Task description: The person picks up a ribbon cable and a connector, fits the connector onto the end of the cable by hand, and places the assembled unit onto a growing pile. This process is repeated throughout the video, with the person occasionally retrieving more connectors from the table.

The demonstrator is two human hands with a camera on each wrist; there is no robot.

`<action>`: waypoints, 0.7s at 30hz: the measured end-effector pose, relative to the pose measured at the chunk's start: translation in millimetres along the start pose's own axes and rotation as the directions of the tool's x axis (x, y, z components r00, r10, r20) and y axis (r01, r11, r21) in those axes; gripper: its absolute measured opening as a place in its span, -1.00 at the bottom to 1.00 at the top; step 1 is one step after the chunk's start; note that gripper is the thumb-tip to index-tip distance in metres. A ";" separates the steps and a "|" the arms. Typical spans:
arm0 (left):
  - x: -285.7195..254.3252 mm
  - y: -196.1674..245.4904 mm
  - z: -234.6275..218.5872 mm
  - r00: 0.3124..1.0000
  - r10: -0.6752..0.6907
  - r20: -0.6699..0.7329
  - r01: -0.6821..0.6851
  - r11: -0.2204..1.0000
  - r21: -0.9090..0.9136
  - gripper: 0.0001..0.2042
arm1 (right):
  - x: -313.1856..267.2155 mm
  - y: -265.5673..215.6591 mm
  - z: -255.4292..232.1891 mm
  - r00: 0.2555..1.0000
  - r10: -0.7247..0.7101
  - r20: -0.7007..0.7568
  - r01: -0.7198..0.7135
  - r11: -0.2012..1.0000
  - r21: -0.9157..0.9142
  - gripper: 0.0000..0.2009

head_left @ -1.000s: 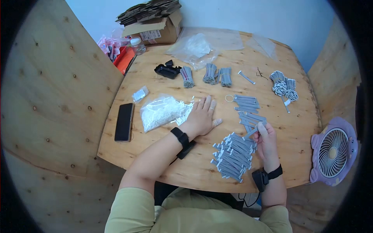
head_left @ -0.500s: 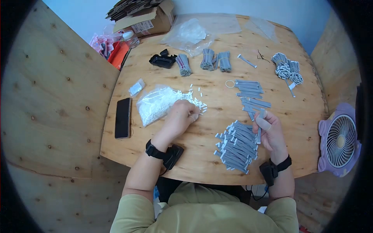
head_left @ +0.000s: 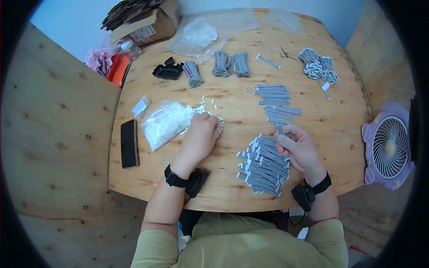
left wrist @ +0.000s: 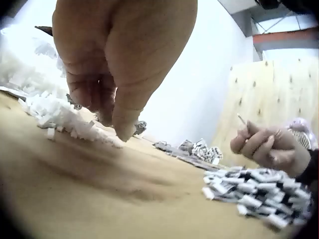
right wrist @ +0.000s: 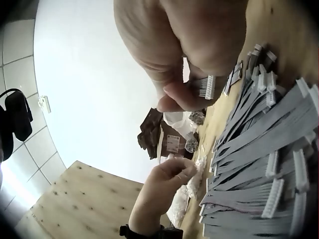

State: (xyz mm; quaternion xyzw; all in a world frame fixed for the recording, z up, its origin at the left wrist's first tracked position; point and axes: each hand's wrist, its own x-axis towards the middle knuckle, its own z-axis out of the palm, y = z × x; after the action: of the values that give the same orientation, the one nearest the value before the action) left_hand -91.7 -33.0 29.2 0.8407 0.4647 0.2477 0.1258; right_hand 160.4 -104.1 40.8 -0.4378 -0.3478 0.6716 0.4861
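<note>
Plywood makes up the round table (head_left: pixel 232 187) and the panels walling it in on both sides, with a pale blue wall at the far edge. On it the left hand (head_left: pixel 202 134) is knuckles-up with its fingers curled down, the tips bunched at the loose heap of small white connectors (left wrist: pixel 60 117) spilling from a clear bag (head_left: pixel 163 123); whether a piece is actually pinched there I cannot tell. The right hand (head_left: pixel 297 149) is lifted just above the table, fingers curled, gripping one grey ribbon cable (head_left: pixel 280 129) between thumb and fingers. Just left of that hand and nearer the person lies a big pile of finished grey cables (head_left: pixel 263 167) with white ends; beyond it, farther off, sits a smaller row of bare grey strips (head_left: pixel 275 100) beside a rubber band (head_left: pixel 249 90). Bundled cables (head_left: pixel 228 64) lie far across the table, more tied bunches (head_left: pixel 317 67) at the far right, a black phone (head_left: pixel 128 143) at the left edge, a cardboard box (head_left: pixel 143 24) at the far left, and a purple fan (head_left: pixel 386 149) off the right side. Only the right wrist view shows the white toothed connector (right wrist: pixel 205 87) on the end of the held cable, nipped under the thumb; only the left wrist view shows the left fingertips (left wrist: pixel 122 130) pointing straight down, at or just above the wood.
</note>
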 end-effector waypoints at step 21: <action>-13.8 66.2 17.9 0.830 -0.148 0.538 0.551 0.063 -0.832 -0.84 | -10.6 8.4 21.3 0.992 -0.010 0.122 0.026 0.991 -0.132 -0.93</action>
State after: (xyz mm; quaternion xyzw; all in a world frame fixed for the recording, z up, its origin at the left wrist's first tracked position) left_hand -40.6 -79.8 39.2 0.4428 0.3591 0.3099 0.7609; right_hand 139.2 -117.6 43.9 -0.4245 -0.4246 0.6679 0.4398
